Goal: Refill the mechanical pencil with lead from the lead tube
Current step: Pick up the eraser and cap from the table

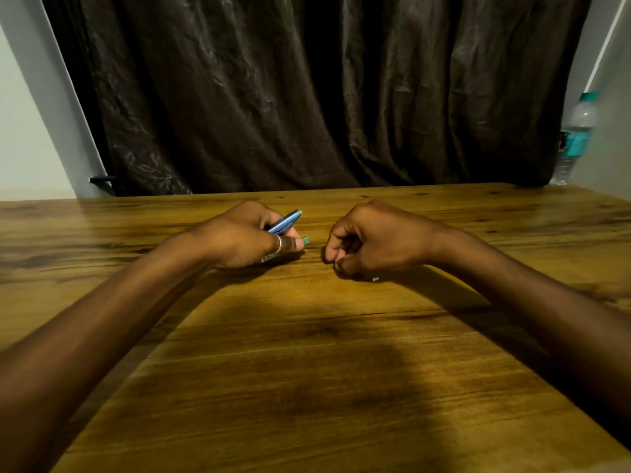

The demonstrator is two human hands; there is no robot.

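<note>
While the left hand grips the blue pencil, the right hand (fisted, contents unclear) rests mid-table.

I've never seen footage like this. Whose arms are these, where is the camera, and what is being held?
There is no machine here: these are a person's two bare arms, filmed by one wide-angle camera worn on their head, looking forward and down. That is why the arms seem to reach out from the bottom corners.

The left hand grips a blue pencil, and something small and green pokes out by its thumb; I cannot tell what it is. The right hand is curled into a loose fist with its fingertips pinched; whatever it may hold is too small to see. A tiny pale piece lies beside it on the wooden table.

Behind hangs a dark curtain, with a water bottle at the far right.
</note>
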